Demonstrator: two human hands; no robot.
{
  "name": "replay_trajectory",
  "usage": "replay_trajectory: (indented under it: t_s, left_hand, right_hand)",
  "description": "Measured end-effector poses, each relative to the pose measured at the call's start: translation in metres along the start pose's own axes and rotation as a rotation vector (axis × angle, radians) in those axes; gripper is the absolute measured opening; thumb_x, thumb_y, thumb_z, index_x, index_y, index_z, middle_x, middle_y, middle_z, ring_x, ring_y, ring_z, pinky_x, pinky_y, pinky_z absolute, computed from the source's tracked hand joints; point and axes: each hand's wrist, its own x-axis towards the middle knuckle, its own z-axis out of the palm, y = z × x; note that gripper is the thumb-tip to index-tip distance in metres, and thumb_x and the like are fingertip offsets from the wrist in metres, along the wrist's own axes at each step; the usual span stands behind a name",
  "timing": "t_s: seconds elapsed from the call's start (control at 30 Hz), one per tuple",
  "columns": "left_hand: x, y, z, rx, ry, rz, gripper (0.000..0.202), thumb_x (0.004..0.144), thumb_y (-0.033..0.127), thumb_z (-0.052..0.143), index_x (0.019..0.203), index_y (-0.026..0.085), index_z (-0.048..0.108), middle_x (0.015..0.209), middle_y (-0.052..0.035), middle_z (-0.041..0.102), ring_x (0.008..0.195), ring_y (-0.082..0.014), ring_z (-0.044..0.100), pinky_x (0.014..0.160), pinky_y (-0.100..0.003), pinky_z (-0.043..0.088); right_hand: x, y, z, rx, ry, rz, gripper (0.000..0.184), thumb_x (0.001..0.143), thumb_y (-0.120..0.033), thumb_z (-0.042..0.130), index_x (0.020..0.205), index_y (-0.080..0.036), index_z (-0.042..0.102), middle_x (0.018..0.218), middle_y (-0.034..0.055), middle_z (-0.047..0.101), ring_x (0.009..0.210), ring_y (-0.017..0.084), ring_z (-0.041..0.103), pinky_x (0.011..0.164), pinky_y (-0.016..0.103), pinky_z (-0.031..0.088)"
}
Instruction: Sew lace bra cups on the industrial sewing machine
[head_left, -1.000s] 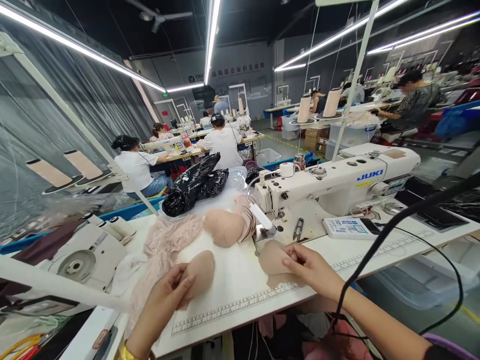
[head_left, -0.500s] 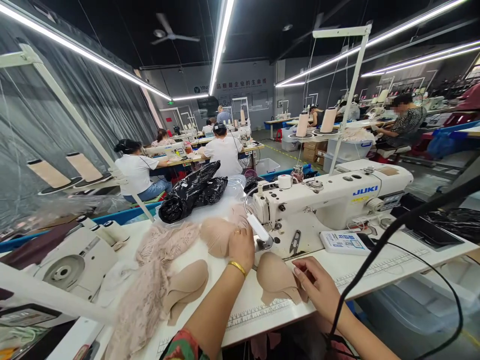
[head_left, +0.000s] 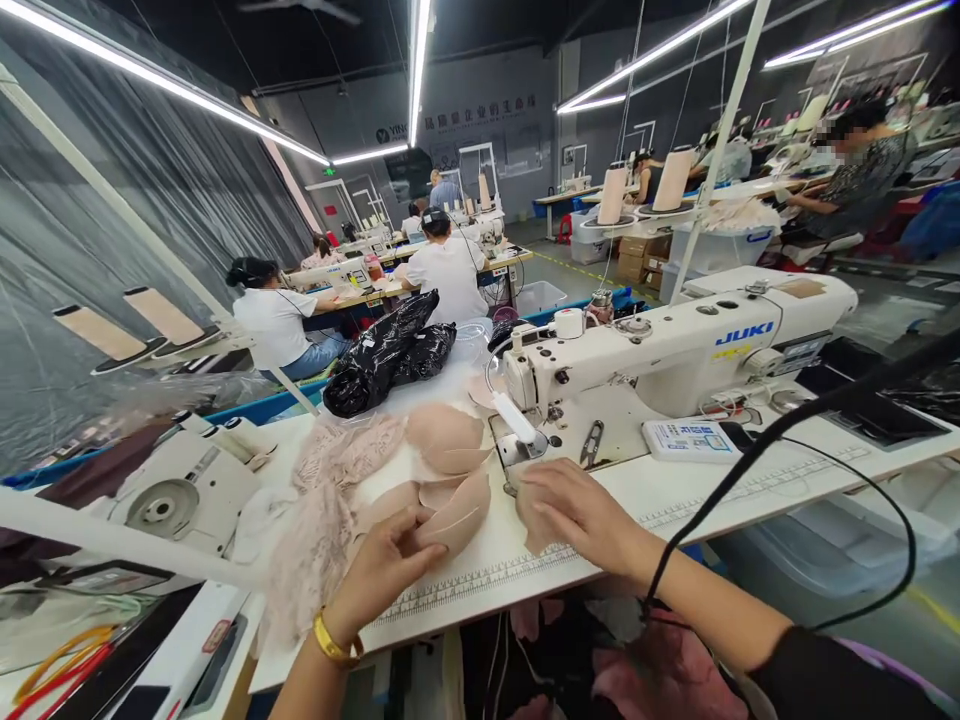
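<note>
My left hand grips the near edge of a beige bra cup, with its thumb on the front side and its fingers behind. Another beige bra cup lies just beyond it on the table. My right hand is closed over a second cup, a beige bra cup in front of the sewing machine's needle area. Part of that cup is hidden under the fingers. The white sewing machine stands behind my right hand. Pale pink lace fabric lies in a heap left of my left hand.
Thread snips and a white control box lie by the machine. Black plastic bags sit at the table's back. A printed ruler runs along the front edge. A black cable crosses in front at right. Co-workers sit farther off.
My left hand has moved from beside the machine head toward me and left, onto a cup. The right hand has shifted left, over the cup by the needle. The view has tilted down.
</note>
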Motion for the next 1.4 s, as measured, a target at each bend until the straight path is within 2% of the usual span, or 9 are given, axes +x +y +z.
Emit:
replay_trajectory:
  t_s: [0.1,0.2,0.47,0.7,0.93,1.07,1.13,1.27,1.4]
  left_hand:
    - [-0.01,-0.009,0.002,-0.102,-0.056,-0.031,0.035,0.084,0.052,0.079,0.104,0.023,0.078,0.09,-0.0027,0.072,0.078,-0.0203,0.061,0.071,-0.028,0.048]
    - [-0.009,-0.012,0.006,-0.159,-0.089,-0.022,0.036,0.083,0.052,0.08,0.103,0.022,0.077,0.089,-0.0026,0.071,0.076,-0.0192,0.057,0.072,-0.029,0.047]
    - [-0.008,-0.02,0.004,-0.431,-0.041,-0.152,0.046,0.077,0.056,0.088,0.105,0.021,0.077,0.101,-0.0071,0.074,0.091,-0.0254,0.066,0.077,-0.031,0.053]
    - [-0.006,-0.025,0.007,-0.684,0.025,-0.211,0.049,0.069,0.052,0.095,0.103,0.021,0.078,0.099,-0.0071,0.077,0.089,-0.0225,0.066,0.074,-0.028,0.055]
    - [-0.012,-0.023,0.007,-0.681,-0.084,-0.162,0.048,0.068,0.052,0.095,0.1,0.02,0.081,0.096,-0.0089,0.077,0.087,-0.0247,0.068,0.075,-0.031,0.056]
    - [-0.008,0.004,0.015,-0.623,-0.18,-0.02,0.031,0.069,0.045,0.095,0.084,0.021,0.083,0.136,-0.014,0.068,0.125,-0.0355,0.063,0.103,-0.042,0.053]
    - [0.0,0.017,0.024,-0.595,-0.262,0.04,0.027,0.069,0.042,0.095,0.079,0.021,0.082,0.142,-0.0148,0.064,0.136,-0.0379,0.055,0.114,-0.045,0.046]
    - [0.011,0.027,0.039,-0.634,-0.439,0.035,0.034,0.069,0.046,0.094,0.085,0.019,0.081,0.096,-0.0088,0.071,0.091,-0.026,0.066,0.083,-0.034,0.054]
    - [0.005,0.012,0.038,-0.7,-0.356,-0.044,0.036,0.069,0.046,0.094,0.086,0.018,0.08,0.095,-0.0071,0.072,0.088,-0.023,0.063,0.079,-0.03,0.051]
  right_hand:
    - [0.027,-0.006,0.014,0.076,-0.2,0.035,0.043,0.104,-0.023,0.062,0.146,-0.024,0.058,0.146,0.0135,0.063,0.134,0.032,0.054,0.115,0.054,0.044]
    - [0.042,-0.003,0.027,0.166,-0.309,0.187,0.043,0.095,-0.016,0.069,0.137,-0.022,0.066,0.13,0.0121,0.07,0.121,0.03,0.06,0.108,0.05,0.047]
    - [0.042,-0.003,0.015,0.315,-0.211,0.392,0.005,0.091,-0.022,0.069,0.087,-0.021,0.071,0.087,0.0023,0.068,0.085,0.021,0.059,0.079,0.034,0.043]
    - [0.026,0.005,-0.008,0.602,-0.077,0.612,0.054,0.083,-0.073,0.077,0.092,-0.021,0.063,0.076,-0.0019,0.059,0.067,0.015,0.052,0.063,0.028,0.041]
    - [0.021,0.004,-0.015,0.737,-0.04,0.675,0.065,0.074,-0.08,0.082,0.092,-0.021,0.062,0.083,-0.0003,0.064,0.073,0.016,0.058,0.066,0.027,0.048]
    - [0.023,-0.007,-0.008,0.803,-0.137,0.668,0.062,0.07,-0.075,0.089,0.088,-0.02,0.066,0.082,-0.0009,0.064,0.072,0.015,0.057,0.064,0.026,0.046]
    - [0.025,-0.013,-0.002,0.833,-0.198,0.663,0.06,0.067,-0.071,0.093,0.087,-0.02,0.068,0.081,-0.0013,0.064,0.071,0.015,0.056,0.064,0.025,0.045]
    - [0.025,-0.018,0.006,0.867,-0.214,0.668,0.06,0.067,-0.069,0.094,0.089,-0.019,0.07,0.082,-0.0011,0.064,0.073,0.014,0.056,0.064,0.024,0.044]
    - [0.019,-0.008,0.001,0.845,-0.121,0.697,0.063,0.071,-0.073,0.09,0.096,-0.02,0.067,0.079,-0.0032,0.06,0.064,0.011,0.051,0.06,0.023,0.04]
